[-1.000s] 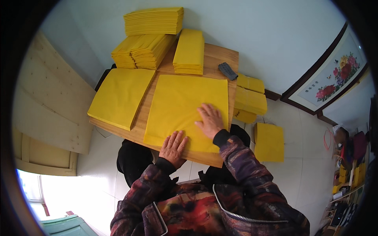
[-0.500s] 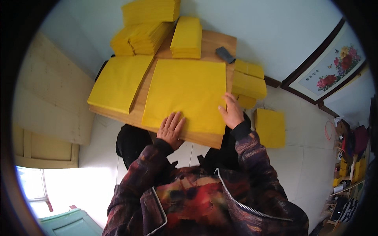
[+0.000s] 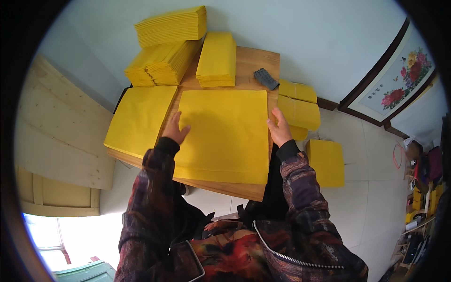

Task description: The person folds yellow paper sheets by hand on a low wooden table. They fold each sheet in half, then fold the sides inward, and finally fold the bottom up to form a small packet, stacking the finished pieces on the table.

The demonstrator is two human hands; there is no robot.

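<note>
A large yellow sheet (image 3: 223,141), paper or thin cloth, lies flat on the wooden table (image 3: 256,58) in front of me. By its left edge is my left hand (image 3: 176,129), thumb spread from the fingers, holding nothing. My right hand (image 3: 280,128) is at the sheet's right edge, thumb toward the sheet and fingers apart; it grips nothing. Whether either hand touches the edge is hard to tell. To the left lies a flat stack of similar yellow sheets (image 3: 140,118).
Folded yellow bundles (image 3: 162,63) are piled at the far left, with a narrower folded stack (image 3: 216,61) beside them. A dark grey object, perhaps a glove (image 3: 266,78), rests at the far right corner. More yellow bundles (image 3: 300,115) stand right of the table; another yellow stack (image 3: 326,163) is near the floor.
My left hand has lifted from the sheet's near edge and moved up to its left edge. The right hand stays by the right edge. The whole view has shifted slightly.
</note>
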